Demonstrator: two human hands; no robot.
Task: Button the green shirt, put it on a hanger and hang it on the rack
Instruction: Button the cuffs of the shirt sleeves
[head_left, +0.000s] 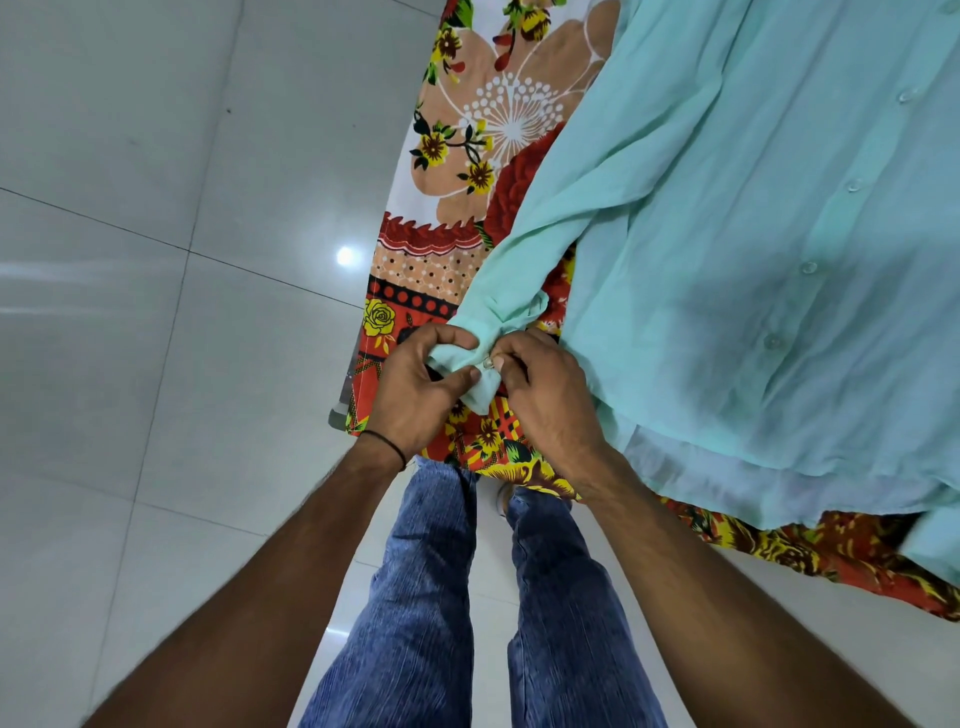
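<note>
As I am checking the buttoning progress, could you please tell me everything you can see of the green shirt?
The green shirt is a thin, pale mint garment lying flat, front up, on a floral sheet. Four clear buttons run down its placket, which looks closed. One long sleeve stretches toward the sheet's edge; the left hand holds its cuff while the right hand pinches the cuff button.

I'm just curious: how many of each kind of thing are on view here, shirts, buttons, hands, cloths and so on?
green shirt: 1
front buttons: 4
cuff button: 1
floral cloth: 1
hands: 2, the left hand and the right hand
wristband: 1
Total: 10
</note>
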